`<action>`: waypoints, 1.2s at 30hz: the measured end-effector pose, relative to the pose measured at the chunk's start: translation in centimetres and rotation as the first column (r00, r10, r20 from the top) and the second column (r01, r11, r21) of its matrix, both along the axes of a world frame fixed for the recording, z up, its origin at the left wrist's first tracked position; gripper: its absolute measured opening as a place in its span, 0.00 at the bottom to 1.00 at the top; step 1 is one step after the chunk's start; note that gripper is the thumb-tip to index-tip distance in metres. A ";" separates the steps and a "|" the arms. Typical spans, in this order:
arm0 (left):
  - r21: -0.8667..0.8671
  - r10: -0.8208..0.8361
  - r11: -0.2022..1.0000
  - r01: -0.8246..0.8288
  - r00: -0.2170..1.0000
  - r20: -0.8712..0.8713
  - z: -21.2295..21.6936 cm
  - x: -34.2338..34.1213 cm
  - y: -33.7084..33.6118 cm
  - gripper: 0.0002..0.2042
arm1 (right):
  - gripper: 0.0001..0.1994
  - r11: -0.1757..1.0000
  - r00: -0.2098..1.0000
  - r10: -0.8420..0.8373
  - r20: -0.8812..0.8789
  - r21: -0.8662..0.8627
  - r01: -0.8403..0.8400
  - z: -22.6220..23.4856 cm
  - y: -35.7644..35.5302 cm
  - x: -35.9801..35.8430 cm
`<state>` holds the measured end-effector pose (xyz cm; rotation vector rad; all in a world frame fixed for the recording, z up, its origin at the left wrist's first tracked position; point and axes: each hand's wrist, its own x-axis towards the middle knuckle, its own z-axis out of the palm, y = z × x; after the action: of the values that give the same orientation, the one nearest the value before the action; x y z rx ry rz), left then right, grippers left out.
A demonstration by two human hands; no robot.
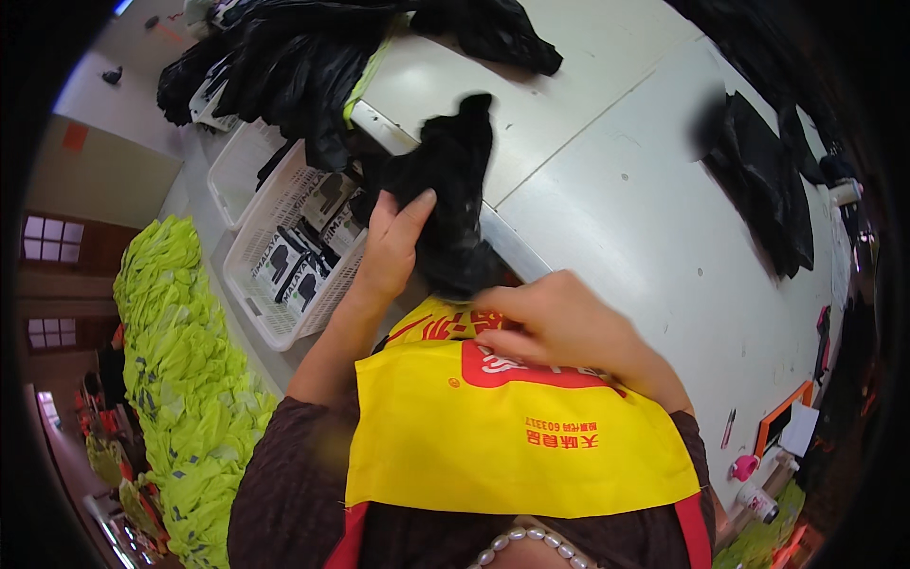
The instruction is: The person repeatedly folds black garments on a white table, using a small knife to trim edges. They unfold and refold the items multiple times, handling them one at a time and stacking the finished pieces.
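A black garment [450,204] hangs crumpled over the near edge of the white table [645,237]. My left hand [391,242] grips its left side, thumb pressed on the cloth. My right hand [559,322] holds the lower end of the same garment, fingers curled just above my yellow apron [502,427]. Part of the cloth is blurred near its top.
A heap of black garments [294,57] lies at the table's far left corner, more black cloth [768,190] at the right. White baskets [284,256] with packaged items stand to my left, beside a long pile of bright green garments [185,379]. Small items sit at the table's right end.
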<state>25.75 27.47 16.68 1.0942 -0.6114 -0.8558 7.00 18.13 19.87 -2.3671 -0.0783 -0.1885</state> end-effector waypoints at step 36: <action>-0.050 0.149 0.988 -0.148 0.989 0.021 8.7 16.8 12.0 0.10 | 0.36 0.984 0.976 0.133 0.175 -0.142 -0.108 5.4 5.7 12.6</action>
<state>42.51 39.44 25.38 1.0932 -0.5607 -0.6967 19.56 23.85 25.27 -2.4618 -0.3324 -0.3525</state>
